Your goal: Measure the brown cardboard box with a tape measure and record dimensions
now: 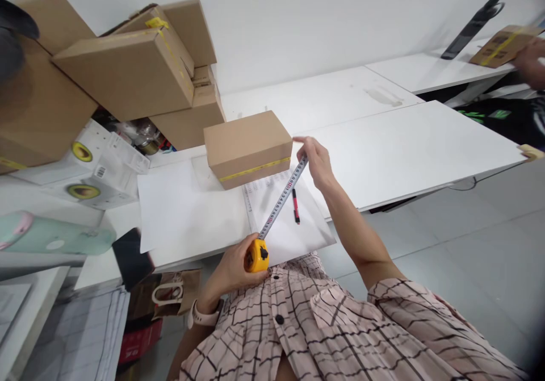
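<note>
In the head view, my left hand (235,268) is wrapped round the yellow case of a tape measure (257,256), close to my body. The silver blade (281,200) is drawn out slantwise, up and to the right. My right hand (315,161) pinches the blade's far end beside the right corner of a closed cardboard box (251,142) with a yellow stripe along its lower side; whether a fingertip touches the box, I cannot tell. Beneath the blade lie sheets of paper (283,242) with writing, and a red and black pen (296,206) rests on them.
Cardboard boxes (123,74) are piled at the left above white boxes with avocado pictures (91,171). A mint-green bottle (55,233) and a dark flat object (133,258) are nearer. At far right, another person's hand (532,63) touches a taped box (502,46) near a black bottle (470,29).
</note>
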A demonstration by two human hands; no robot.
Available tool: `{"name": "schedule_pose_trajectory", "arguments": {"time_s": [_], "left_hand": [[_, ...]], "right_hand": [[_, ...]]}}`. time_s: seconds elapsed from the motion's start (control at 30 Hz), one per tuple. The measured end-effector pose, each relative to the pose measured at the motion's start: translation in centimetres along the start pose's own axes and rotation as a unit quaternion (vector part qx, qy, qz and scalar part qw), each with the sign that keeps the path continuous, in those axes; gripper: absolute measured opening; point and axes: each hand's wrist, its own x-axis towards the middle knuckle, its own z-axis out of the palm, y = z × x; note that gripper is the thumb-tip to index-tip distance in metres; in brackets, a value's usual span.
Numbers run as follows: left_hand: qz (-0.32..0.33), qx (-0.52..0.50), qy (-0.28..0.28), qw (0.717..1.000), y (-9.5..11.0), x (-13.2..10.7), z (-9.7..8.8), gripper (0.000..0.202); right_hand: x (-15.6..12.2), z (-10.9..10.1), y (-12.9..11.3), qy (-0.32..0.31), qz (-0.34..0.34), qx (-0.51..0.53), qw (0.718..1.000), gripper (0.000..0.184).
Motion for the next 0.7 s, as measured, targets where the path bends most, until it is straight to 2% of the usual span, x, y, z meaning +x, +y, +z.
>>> {"name": "schedule_pose_trajectory", "arguments": {"time_s": [0.1,0.2,0.27,0.33,0.4,0.5,0.6,0.7], "left_hand": [[0.010,0.023,-0.015,1.000,0.0,0.4,0.3,0.081],[-0.008,0.010,0.011,1.000,0.6,1.0,0.6,0.096],[-0.019,-0.010,0.040,0.999,1.2,1.6,0.7,0.108],[-0.015,-0.021,0.059,0.998,1.6,2.3,0.8,0.112],[-0.002,-0.019,0.075,0.997,1.8,3.1,0.7,0.109],[0.009,0.018,0.120,0.993,1.5,4.4,0.0,0.104],[0.007,0.097,0.185,0.978,0.8,5.7,-1.3,0.097],[-0.005,0.171,0.224,0.960,0.4,7.1,-2.7,0.087]], "right_hand": [[-2.1,-1.3,0.0,0.021,0.060,0.098,0.993,0.056],[-5.7,-0.8,0.3,0.017,0.081,0.126,0.988,0.051],[-8.2,0.2,0.3,-0.045,0.081,0.123,0.988,0.049],[-10.1,1.2,0.3,-0.143,0.071,0.101,0.982,0.046],[-10.9,1.9,0.5,-0.198,0.062,0.035,0.978,0.043],[-10.2,2.0,1.6,-0.161,0.091,-0.136,0.973,0.039],[-9.1,1.8,3.1,-0.150,0.134,-0.280,0.939,0.037],[-8.9,1.9,3.9,-0.211,0.121,-0.333,0.911,0.035]]}}
